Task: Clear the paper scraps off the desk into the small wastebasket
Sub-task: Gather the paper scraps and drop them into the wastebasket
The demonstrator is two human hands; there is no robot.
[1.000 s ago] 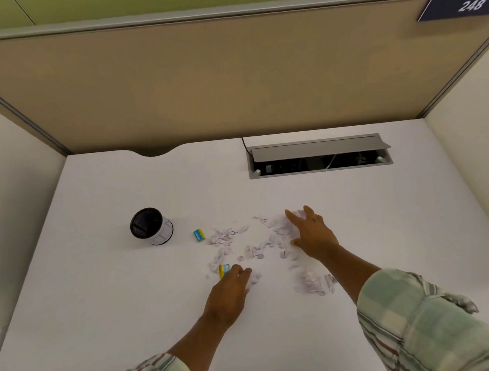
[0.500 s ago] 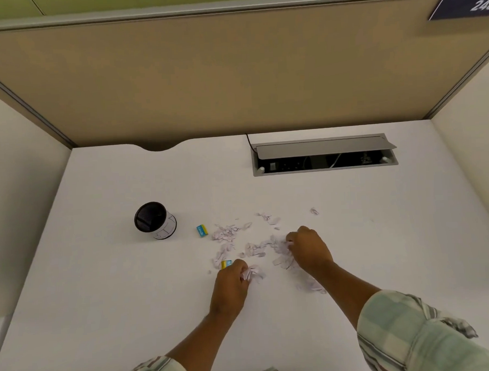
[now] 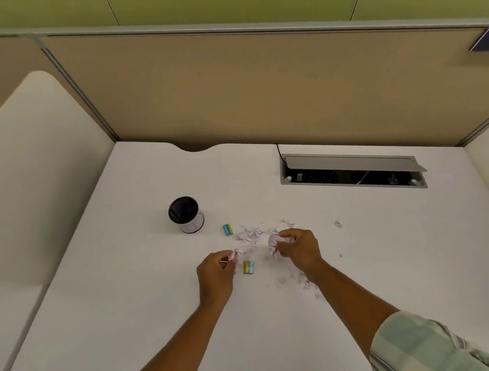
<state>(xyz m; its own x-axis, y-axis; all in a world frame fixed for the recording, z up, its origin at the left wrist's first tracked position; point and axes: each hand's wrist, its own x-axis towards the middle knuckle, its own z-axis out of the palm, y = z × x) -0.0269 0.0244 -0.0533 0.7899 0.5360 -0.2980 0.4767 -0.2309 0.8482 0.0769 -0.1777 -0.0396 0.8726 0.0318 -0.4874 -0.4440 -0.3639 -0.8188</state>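
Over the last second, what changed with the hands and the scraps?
The right hand, flat over the scraps a second ago, raked them toward the person and closed on a bunch. The left hand pinched a few scraps and shifted slightly left. The wastebasket, both small blue-yellow items and the loose scraps near them stayed put.

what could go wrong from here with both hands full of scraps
1. The right hand holds a loose bunch of paper scraps; bits may drop on the way to the wastebasket.
2. The wastebasket's opening looks small, so a full handful may spill around it.
3. One stray scrap lies apart to the right, and more sit beside the right forearm; they are easy to miss. The two coloured erasers among the scraps could get swept in too.
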